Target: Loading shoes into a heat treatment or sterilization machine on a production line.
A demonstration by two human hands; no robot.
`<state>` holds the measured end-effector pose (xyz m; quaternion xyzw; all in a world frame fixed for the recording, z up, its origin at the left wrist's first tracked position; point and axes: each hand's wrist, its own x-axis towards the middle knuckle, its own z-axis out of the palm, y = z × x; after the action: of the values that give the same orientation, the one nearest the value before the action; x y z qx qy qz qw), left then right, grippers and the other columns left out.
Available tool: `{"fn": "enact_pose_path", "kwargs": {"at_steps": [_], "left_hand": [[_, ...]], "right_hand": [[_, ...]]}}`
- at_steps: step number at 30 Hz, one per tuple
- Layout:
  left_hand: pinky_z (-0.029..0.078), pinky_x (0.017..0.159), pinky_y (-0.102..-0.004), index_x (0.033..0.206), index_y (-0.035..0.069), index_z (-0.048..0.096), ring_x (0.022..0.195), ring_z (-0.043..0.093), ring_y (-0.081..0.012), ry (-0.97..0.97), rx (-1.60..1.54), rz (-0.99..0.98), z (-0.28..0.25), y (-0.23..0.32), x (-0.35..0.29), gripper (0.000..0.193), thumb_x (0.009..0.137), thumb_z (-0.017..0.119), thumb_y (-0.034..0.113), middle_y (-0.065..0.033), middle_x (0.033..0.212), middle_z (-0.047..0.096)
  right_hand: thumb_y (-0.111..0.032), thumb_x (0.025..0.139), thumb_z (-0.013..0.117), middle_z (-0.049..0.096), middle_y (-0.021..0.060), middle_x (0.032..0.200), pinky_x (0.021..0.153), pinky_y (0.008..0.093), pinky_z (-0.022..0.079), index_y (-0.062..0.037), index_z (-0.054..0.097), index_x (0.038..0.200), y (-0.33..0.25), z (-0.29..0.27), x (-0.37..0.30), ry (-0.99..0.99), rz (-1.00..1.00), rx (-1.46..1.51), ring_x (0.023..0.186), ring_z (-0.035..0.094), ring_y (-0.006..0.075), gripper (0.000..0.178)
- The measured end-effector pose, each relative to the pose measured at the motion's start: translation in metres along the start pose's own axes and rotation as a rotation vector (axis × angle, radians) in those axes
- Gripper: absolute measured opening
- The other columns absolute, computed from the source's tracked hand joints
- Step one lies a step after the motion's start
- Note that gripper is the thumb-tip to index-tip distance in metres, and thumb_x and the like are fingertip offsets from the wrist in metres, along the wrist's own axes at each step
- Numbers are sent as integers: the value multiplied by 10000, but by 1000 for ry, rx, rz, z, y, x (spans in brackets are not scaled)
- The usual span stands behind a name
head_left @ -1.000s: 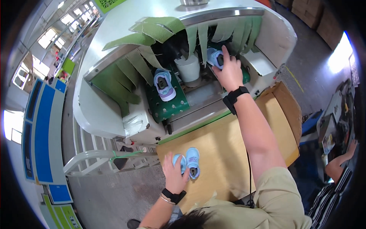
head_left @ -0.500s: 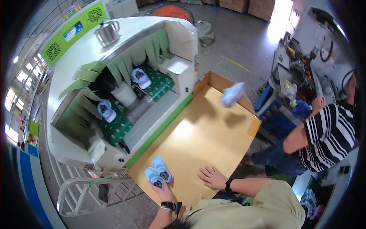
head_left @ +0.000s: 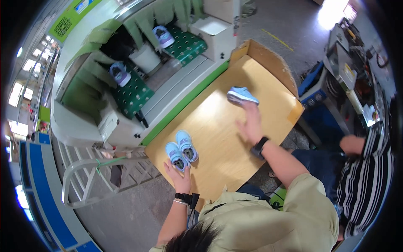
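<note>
A pair of small light-blue shoes [head_left: 186, 145] with purple trim stands side by side at the near left of the wooden tabletop [head_left: 210, 168]. My left hand [head_left: 180, 178] cups the heel end of the left shoe, fingers along one side and thumb on the other. Farther off, toward the right, a single light-blue shoe [head_left: 242, 95] lies on the board. Blurred by motion, my right hand [head_left: 252, 128] stretches toward it with thumb and fingers apart. Its fingertips overlap the shoe's near edge, and I cannot tell whether they touch.
Two more shoes [head_left: 120, 74] sit on green perforated plates [head_left: 132, 96] in the white machine [head_left: 79, 122] with hanging green strips. Cardboard walls [head_left: 275, 69] edge the table's far end. A person in a striped shirt [head_left: 363, 180] is at the right. A metal rack [head_left: 79, 180] stands left.
The single shoe, in mid-air above the board before, now lies on it. My right hand has lifted off the tabletop and reached forward. My left hand stays by the pair. The view has shifted.
</note>
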<state>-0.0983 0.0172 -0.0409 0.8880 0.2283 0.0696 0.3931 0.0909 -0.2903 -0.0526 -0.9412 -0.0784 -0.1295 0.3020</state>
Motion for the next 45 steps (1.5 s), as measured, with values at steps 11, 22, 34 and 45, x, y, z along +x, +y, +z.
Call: {"fn": "enact_pose_path", "kwargs": {"at_steps": [11, 22, 34, 45], "left_hand": [[176, 1151, -593, 1480, 82, 385, 1458, 238, -426, 86, 220, 134, -8, 33, 52, 697, 894, 653, 350, -262, 1572, 238], [321, 1058, -523, 1360, 96, 534, 1319, 489, -286, -120, 492, 466, 39, 25, 69, 603, 823, 617, 358, -148, 1413, 536], [367, 1014, -471, 1466, 96, 414, 1285, 499, -332, -75, 635, 622, 41, 17, 65, 615, 948, 502, 413, -150, 1498, 459], [353, 1036, -496, 1529, 185, 356, 1411, 371, -285, -164, 865, 808, 23, 9, 74, 652, 1000, 407, 563, -87, 1619, 252]], "right_hand": [[-159, 750, 765, 364, 152, 1524, 1150, 480, 297, -106, 417, 1455, 3, 16, 60, -459, -370, -266, 1395, 331, 404, 788], [-140, 845, 707, 565, 167, 1200, 1011, 392, 451, 3, 474, 1307, -86, 96, -34, -252, 427, 998, 1152, 547, 254, 537], [-250, 818, 728, 362, 229, 1532, 1115, 454, 365, -88, 356, 1495, -110, 110, -106, -275, 309, 1068, 1371, 397, 415, 790], [-313, 787, 629, 546, 234, 1265, 994, 499, 464, -56, 667, 1143, -121, -10, -498, -232, 1109, -42, 1183, 548, 417, 441]]}}
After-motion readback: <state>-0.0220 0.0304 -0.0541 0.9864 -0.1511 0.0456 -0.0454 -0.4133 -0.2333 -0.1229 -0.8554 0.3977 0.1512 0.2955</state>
